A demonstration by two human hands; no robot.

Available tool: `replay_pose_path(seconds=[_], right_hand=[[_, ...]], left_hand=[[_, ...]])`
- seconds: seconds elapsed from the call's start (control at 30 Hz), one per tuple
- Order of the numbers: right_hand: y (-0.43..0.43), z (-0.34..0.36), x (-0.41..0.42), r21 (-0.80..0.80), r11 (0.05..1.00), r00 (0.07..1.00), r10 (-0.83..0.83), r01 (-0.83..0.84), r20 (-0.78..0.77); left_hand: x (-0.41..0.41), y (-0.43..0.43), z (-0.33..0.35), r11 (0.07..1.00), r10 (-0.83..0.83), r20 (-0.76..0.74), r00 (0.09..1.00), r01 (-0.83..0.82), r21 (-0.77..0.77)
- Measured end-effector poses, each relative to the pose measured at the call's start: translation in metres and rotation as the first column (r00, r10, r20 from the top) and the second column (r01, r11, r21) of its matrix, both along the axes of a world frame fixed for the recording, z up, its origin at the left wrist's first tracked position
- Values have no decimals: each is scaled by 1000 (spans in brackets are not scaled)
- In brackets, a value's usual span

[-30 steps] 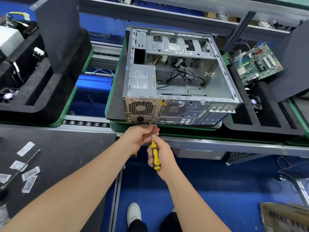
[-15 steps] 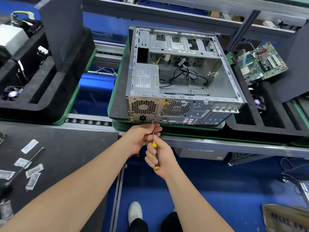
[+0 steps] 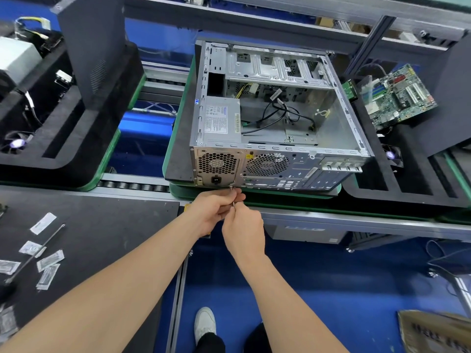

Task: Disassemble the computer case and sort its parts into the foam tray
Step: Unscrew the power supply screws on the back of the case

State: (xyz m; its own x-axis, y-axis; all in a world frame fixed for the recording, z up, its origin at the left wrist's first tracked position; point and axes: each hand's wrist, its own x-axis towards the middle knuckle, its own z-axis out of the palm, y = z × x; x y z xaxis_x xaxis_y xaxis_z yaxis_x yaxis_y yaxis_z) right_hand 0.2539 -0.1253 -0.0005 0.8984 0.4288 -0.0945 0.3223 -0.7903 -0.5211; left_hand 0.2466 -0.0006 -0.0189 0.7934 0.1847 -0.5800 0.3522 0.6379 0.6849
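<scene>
The open computer case [image 3: 275, 118] lies on a green pallet [image 3: 179, 193], rear panel toward the person, power supply [image 3: 220, 121] inside at 9 o'clock. At the case's 6 o'clock both hands meet on a screwdriver [image 3: 232, 200] — the left hand [image 3: 214, 212] pinches its shaft with curled fingers, the right hand [image 3: 244, 230] wraps the hidden handle. The tip touches the panel's lower edge. A foam tray [image 3: 407, 192] sits at 3 o'clock, a motherboard [image 3: 400, 95] at 2
</scene>
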Motion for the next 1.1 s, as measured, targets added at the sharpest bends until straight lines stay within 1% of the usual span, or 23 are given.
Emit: replay_pose_path(seconds=[0.07, 0.13, 0.23, 0.3, 0.33, 0.37, 0.4, 0.43, 0.47, 0.5, 0.53, 0.57, 0.6, 0.63, 0.67, 0.7, 0.73, 0.8, 0.87, 0.9, 0.97, 1.1], right_hand=[[-1, -1, 1, 49, 999, 999, -19, 22, -50], [-4, -2, 2, 140, 988, 990, -42, 61, -133], [-8, -3, 3, 320, 939, 958, -31, 126, -286], [-11, -4, 5, 424, 884, 907, 2, 195, -420], [-12, -4, 7, 477, 835, 849, 22, 275, -528], [-12, -5, 7, 512, 766, 755, 52, 390, -654], [-12, -5, 8, 511, 680, 621, 104, 526, -777], [-12, -6, 7, 473, 589, 456, 190, 655, -869], [-13, -6, 7, 418, 508, 294, 309, 753, -905], [-14, -7, 6, 373, 442, 169, 434, 816, -885], [-15, -9, 6, 337, 397, 82, 538, 854, -839], [-16, -10, 6, 307, 373, 18, 610, 876, -792], [-17, -10, 6, 285, 363, -25, 655, 887, -755], [-17, -9, 6, 273, 361, -48, 676, 892, -735], [-16, -8, 6, 277, 364, -48, 676, 889, -735], [-14, -7, 7, 297, 373, -22, 654, 879, -756], [-13, -6, 7, 333, 394, 28, 609, 857, -793], [-12, -6, 8, 415, 464, 170, 482, 783, -860], [-12, -6, 9, 462, 538, 299, 366, 705, -881], [-12, -6, 9, 473, 563, 341, 328, 678, -881], [-11, -5, 9, 475, 583, 382, 285, 659, -879], [-10, -2, 8, 465, 601, 405, 244, 650, -881]], left_hand=[[1, 0, 0, 1000, 5, -2, 1000, -5, 22], [2, 0, 1, 999, 5, -3, 1000, -5, 37], [3, 2, 3, 999, 1, 3, 1000, -1, 44], [3, 3, 3, 1000, -2, 7, 1000, 2, 28], [3, 3, 3, 1000, 1, 7, 1000, -1, 12], [3, 3, 4, 1000, 7, 6, 1000, -7, -9], [3, 2, 4, 999, 15, 4, 1000, -15, -31], [3, 2, 4, 999, 21, 1, 1000, -21, -49], [3, 2, 4, 998, 23, -3, 1000, -23, -61], [3, 2, 5, 997, 22, -5, 1000, -22, -72], [2, 2, 5, 996, 18, -3, 1000, -18, -84], [1, 2, 6, 996, 12, 3, 1000, -12, -93], [1, 2, 6, 995, 8, 11, 1000, -7, -98], [0, 3, 6, 995, 7, 19, 1000, -5, -100], [-1, 3, 6, 995, 7, 24, 1000, -4, -102], [-1, 4, 7, 995, 9, 24, 1000, -6, -104], [-1, 4, 7, 994, 14, 17, 1000, -12, -108], [0, 3, 6, 992, 40, -18, 999, -42, -122], [1, 1, 4, 987, 81, -55, 995, -88, -136], [1, 0, 3, 984, 97, -66, 993, -106, -140], [2, -4, 1, 977, 126, -81, 989, -138, -164], [3, -11, 3, 948, 186, -105, 977, -206, -243]])
